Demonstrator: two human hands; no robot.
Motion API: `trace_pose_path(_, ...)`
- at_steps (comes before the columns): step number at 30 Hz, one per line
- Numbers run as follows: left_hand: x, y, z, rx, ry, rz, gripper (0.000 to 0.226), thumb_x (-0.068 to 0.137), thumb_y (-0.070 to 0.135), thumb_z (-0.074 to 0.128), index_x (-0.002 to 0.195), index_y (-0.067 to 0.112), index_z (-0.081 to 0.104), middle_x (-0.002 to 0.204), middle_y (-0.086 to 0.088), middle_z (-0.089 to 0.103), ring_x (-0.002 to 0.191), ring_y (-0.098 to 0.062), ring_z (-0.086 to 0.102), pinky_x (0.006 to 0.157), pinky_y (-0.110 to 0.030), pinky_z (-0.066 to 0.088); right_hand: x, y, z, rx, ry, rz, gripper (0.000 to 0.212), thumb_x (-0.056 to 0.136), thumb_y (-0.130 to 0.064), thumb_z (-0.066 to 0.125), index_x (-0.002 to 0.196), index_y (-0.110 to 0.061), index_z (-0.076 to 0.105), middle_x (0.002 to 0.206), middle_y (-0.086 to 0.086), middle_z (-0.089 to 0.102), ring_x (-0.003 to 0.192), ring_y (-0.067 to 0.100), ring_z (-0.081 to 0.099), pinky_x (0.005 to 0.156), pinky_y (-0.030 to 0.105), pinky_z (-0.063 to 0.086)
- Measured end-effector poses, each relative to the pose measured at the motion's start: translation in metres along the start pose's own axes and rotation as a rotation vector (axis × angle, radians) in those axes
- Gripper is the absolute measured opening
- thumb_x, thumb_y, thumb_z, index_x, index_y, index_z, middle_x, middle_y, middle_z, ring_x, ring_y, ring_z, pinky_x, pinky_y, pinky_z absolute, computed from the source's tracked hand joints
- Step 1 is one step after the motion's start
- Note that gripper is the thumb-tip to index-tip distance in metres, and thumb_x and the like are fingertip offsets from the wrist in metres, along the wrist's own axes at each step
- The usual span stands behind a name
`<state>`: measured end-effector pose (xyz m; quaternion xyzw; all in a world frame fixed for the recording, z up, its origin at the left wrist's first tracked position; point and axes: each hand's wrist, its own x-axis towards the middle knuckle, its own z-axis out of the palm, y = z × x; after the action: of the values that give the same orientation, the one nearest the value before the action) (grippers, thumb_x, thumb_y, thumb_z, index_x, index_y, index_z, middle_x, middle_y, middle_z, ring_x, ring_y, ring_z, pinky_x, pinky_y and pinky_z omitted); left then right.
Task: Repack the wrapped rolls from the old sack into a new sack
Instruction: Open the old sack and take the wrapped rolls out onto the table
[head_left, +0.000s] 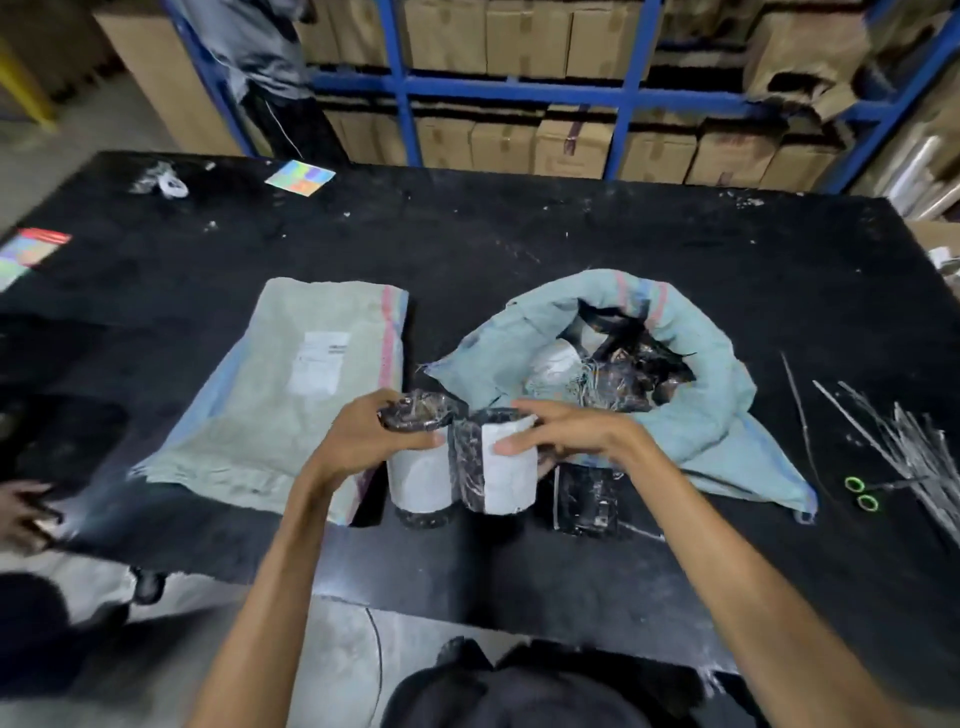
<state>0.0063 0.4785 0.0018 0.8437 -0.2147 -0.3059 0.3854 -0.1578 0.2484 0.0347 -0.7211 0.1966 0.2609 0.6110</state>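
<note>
Dark clothing sat at the bottom edge, nearest the lens, with two bare forearms above it over the near rim of the black table (519, 249). The left hand (374, 436) gripped the top of the first wrapped roll (420, 478), its fingers curled round the crinkled dark plastic cap. The right hand (561, 431) held the second wrapped roll (501, 467), with fingers bent over its top and the thumb pressed on its white side. Both rolls stood upright on the table, touching each other, between the two sacks.

The old sack (727, 415), pale blue, lay slumped to the right with its mouth rolled open. Inside it was a jumble of dark-wrapped and white rolls (613, 369); their number could not be told. The new sack (291, 389) lay flat to the left, mouth closed, with a white label (319, 369) whose print was too blurred to read.

A dark wrapped packet (584, 499) lay just beside the second roll, partly hidden by the right wrist. Another person's hand (21, 512) was cut off at the left edge.

Green-handled scissors (862, 493) and a bundle of thin strips (904, 441) lay near the right edge. Bare tabletop stretched behind both sacks and along the near rim.
</note>
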Motion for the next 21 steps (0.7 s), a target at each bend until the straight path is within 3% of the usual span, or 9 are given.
trace_pose_path(2,-0.003,-0.044,0.007,0.063,0.014,-0.061,0.069,0.041,0.051,0.096,0.100,0.027,0.069,0.093,0.011,0.075,0.090,-0.009,0.070,0.089,-0.037,0.056,0.023,0.017,0.035,-0.101,0.033,0.038,0.069,0.076,-0.033,0.084,0.134,-0.019,0.049,0.121,-0.014,0.053,0.109,0.007,0.053,0.089,0.023,0.045)
trace_pose_path(4,-0.005,-0.077,0.018,0.108,0.060,-0.043,0.079,0.040,0.041,0.098,0.109,0.025,0.063,0.097,0.011,0.073,0.091,-0.012,0.070,0.086,-0.034,0.056,0.049,0.043,0.065,-0.140,0.169,0.008,0.077,0.064,-0.038,0.092,0.128,-0.019,0.054,0.123,-0.015,0.058,0.116,0.008,0.055,0.092,0.022,0.041)
trace_pose_path(8,-0.003,-0.104,0.031,0.058,0.192,0.047,0.078,0.049,0.021,0.096,0.116,0.020,0.058,0.100,0.009,0.069,0.091,-0.013,0.066,0.073,-0.006,0.043,0.092,0.086,0.111,-0.085,0.509,-0.045,0.087,0.049,-0.042,0.092,0.126,-0.026,0.055,0.117,-0.014,0.065,0.110,0.008,0.062,0.096,0.025,0.046)
trace_pose_path(10,0.001,-0.114,0.037,0.014,0.199,0.070,0.081,0.051,0.020,0.097,0.121,0.018,0.056,0.104,0.007,0.068,0.092,-0.012,0.065,0.076,-0.003,0.042,0.106,0.096,0.126,-0.048,0.600,-0.067,0.086,0.054,-0.041,0.092,0.128,-0.026,0.052,0.119,-0.013,0.064,0.109,0.008,0.062,0.095,0.022,0.045)
trace_pose_path(13,0.008,-0.129,0.044,-0.030,0.196,0.067,0.087,0.055,0.024,0.096,0.127,0.027,0.049,0.108,0.007,0.069,0.096,-0.011,0.067,0.087,-0.023,0.053,0.125,0.106,0.140,-0.072,0.646,-0.036,0.098,0.064,-0.035,0.092,0.145,-0.018,0.040,0.136,-0.002,0.058,0.124,0.015,0.056,0.102,0.020,0.039)
trace_pose_path(16,0.010,-0.134,0.039,-0.028,0.149,0.031,0.091,0.056,0.032,0.093,0.132,0.036,0.042,0.114,0.005,0.067,0.093,-0.020,0.068,0.076,-0.039,0.057,0.130,0.111,0.139,-0.103,0.616,0.025,0.114,0.067,-0.038,0.090,0.157,-0.017,0.023,0.151,0.004,0.047,0.138,0.021,0.046,0.114,0.025,0.033)
trace_pose_path(18,0.009,-0.125,0.036,0.032,0.105,-0.008,0.105,0.058,0.037,0.093,0.145,0.029,0.034,0.129,-0.002,0.059,0.112,-0.026,0.062,0.087,-0.047,0.055,0.117,0.104,0.129,-0.172,0.587,0.038,0.117,0.067,-0.046,0.088,0.158,-0.020,0.019,0.157,0.004,0.038,0.143,0.021,0.037,0.118,0.029,0.028)
trace_pose_path(19,0.007,-0.118,0.036,0.076,0.103,-0.019,0.109,0.061,0.036,0.093,0.150,0.024,0.031,0.136,-0.007,0.053,0.122,-0.027,0.054,0.098,-0.047,0.050,0.107,0.098,0.122,-0.228,0.570,0.025,0.110,0.069,-0.046,0.086,0.157,-0.021,0.024,0.156,0.002,0.038,0.143,0.021,0.037,0.119,0.031,0.028)
trace_pose_path(21,0.006,-0.093,0.039,0.155,0.147,0.002,0.101,0.069,0.030,0.088,0.152,0.018,0.031,0.141,-0.012,0.046,0.131,-0.027,0.044,0.108,-0.040,0.041,0.081,0.089,0.098,-0.279,0.566,-0.026,0.076,0.080,-0.032,0.081,0.147,-0.022,0.045,0.145,0.000,0.053,0.132,0.018,0.051,0.115,0.034,0.038)
